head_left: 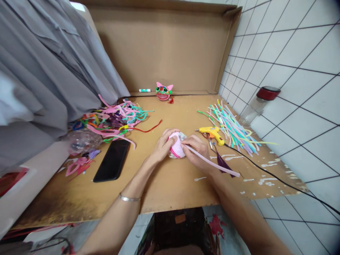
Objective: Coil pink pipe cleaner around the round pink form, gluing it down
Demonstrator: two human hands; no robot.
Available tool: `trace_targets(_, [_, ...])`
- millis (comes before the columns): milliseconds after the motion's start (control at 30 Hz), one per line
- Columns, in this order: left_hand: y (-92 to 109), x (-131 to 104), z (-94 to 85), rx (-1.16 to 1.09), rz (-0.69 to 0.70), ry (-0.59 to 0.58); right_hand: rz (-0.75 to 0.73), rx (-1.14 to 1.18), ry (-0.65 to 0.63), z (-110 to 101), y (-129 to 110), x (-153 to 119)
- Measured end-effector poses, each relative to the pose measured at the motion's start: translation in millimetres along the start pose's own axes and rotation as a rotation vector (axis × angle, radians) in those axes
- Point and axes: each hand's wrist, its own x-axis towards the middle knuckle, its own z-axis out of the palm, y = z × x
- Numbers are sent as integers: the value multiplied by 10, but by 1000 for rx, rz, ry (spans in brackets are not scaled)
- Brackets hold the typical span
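Observation:
Near the middle of the table, my left hand (162, 146) is wrapped around a small rounded craft piece (177, 148), pale pink and coiled, with a brighter pink band low on it. My right hand (198, 150) pinches a pale pink pipe cleaner (212, 163) close to the piece's right side. Its loose end runs out to the lower right, over my right wrist. A yellow hot glue gun (212, 134) lies just beyond my right hand. Beside that hand is a dark purple tassel (222, 161). My palms hide part of the craft piece.
Pipe cleaners (233, 131) in several pastel colours lie at the right by a glass jar (255, 106). A black phone (111, 161) and a tangled colourful heap (119, 115) are at left. A finished-looking animal head (163, 91) sits at the back. The glue gun's cord (265, 173) crosses the right side.

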Motion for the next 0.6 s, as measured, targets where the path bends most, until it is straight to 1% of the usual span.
trace_targets(300, [11, -47, 11, -68, -24, 34, 33, -5, 1, 4, 12, 4])
trace_targets(600, [32, -36, -3, 10, 60, 5, 13, -5, 6, 17, 39, -7])
